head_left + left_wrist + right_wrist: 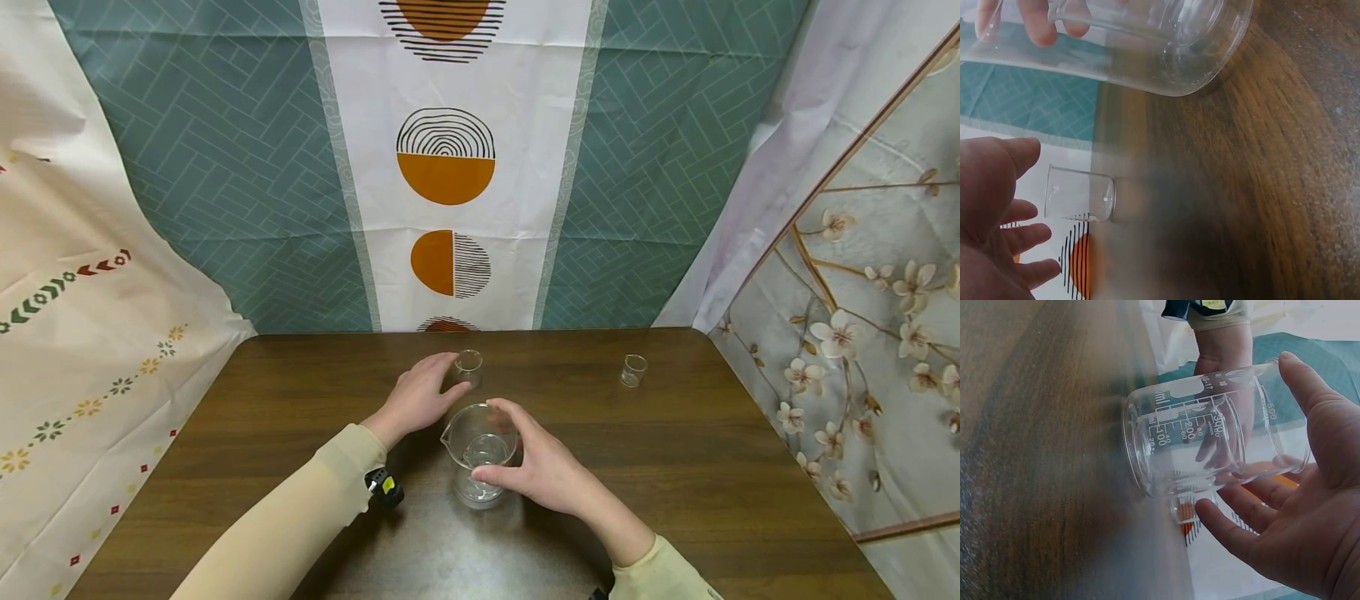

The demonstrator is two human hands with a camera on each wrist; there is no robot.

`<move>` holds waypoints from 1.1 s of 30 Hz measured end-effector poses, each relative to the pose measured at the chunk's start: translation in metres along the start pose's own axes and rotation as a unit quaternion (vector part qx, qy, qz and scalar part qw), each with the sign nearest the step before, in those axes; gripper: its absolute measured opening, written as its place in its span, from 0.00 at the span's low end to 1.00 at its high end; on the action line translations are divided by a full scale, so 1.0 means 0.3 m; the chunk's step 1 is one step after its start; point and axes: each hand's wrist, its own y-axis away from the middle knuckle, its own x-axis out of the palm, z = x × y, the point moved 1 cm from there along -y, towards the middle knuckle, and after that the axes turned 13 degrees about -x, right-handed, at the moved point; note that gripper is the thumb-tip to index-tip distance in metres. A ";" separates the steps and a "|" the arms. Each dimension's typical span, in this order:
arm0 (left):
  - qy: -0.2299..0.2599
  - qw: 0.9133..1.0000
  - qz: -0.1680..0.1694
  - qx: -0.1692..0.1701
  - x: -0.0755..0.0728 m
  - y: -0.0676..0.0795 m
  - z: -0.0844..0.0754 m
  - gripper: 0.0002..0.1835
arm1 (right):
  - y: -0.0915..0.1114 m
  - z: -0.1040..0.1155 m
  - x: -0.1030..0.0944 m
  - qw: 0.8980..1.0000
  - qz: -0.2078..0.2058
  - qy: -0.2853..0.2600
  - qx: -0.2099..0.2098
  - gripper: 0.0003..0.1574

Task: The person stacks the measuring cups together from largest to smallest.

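A large glass beaker with a pouring spout stands near the middle of the table, and a smaller beaker sits nested inside it. White scale marks on both show in the right wrist view. My right hand spans the large beaker near its rim, thumb on the near side and fingers on the far side. Behind it stands a small clear beaker. My left hand is just left of that one, its thumb and fingers spread around the glass; a gap shows in the left wrist view.
Another small glass beaker stands at the back right of the brown wooden table. A patterned cloth hangs behind the table's back edge. Floral fabric lines the right side, and a cream cloth the left.
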 end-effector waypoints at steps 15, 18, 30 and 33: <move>-0.009 1.000 0.007 -0.001 0.015 -0.035 -0.014 0.34 | 0.002 -0.001 -0.002 1.000 0.002 0.004 0.003 0.57; -0.009 1.000 0.005 0.001 0.015 -0.040 -0.019 0.34 | 0.001 -0.002 -0.003 1.000 0.003 0.001 0.003 0.56; -0.028 0.999 0.015 -0.012 0.028 -0.074 -0.023 0.38 | -0.002 -0.003 -0.003 1.000 0.003 -0.003 0.006 0.55; -0.032 0.999 0.017 -0.014 0.030 -0.081 -0.026 0.39 | -0.002 -0.002 -0.002 1.000 0.003 -0.003 0.006 0.56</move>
